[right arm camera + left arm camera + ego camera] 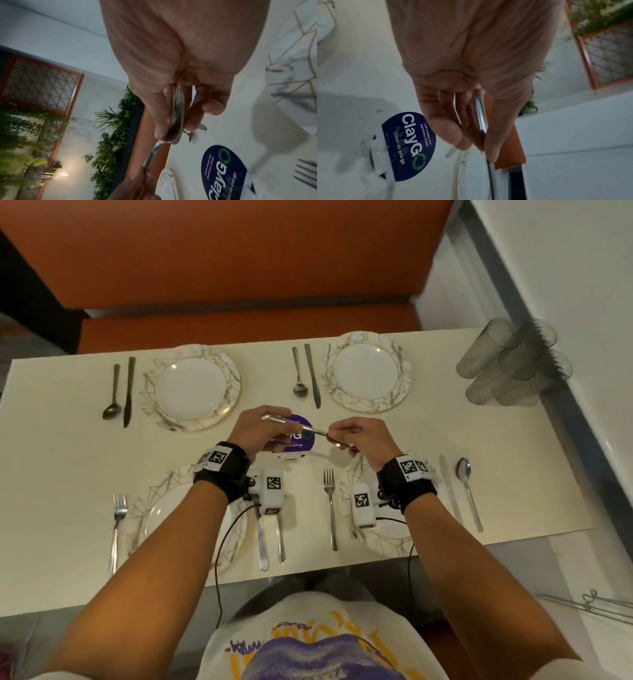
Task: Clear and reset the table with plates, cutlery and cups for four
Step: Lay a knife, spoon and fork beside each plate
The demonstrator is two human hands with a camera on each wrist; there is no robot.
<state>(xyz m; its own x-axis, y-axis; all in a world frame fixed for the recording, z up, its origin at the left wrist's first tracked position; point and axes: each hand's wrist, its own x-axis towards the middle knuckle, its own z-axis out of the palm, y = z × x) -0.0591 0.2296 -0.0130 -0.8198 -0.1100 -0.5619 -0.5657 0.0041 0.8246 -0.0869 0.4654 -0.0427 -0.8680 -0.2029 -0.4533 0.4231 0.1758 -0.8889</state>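
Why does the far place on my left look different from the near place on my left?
The far left setting has a spoon and a knife lying left of its plate, and no fork. The near left setting has a fork left of its plate, with more cutlery on the right. The far plate shows whole; the near one is partly hidden by an arm. Both plates share the marbled, gold-lined rim.

The fork (301,430) held in the air is shiny metal. The plates (191,386) look smooth and glossy, with a marble pattern and thin gold lines. The table (68,460) is pale and matt. The cups (510,364) are grey see-through plastic. The bench (219,261) is smooth orange.
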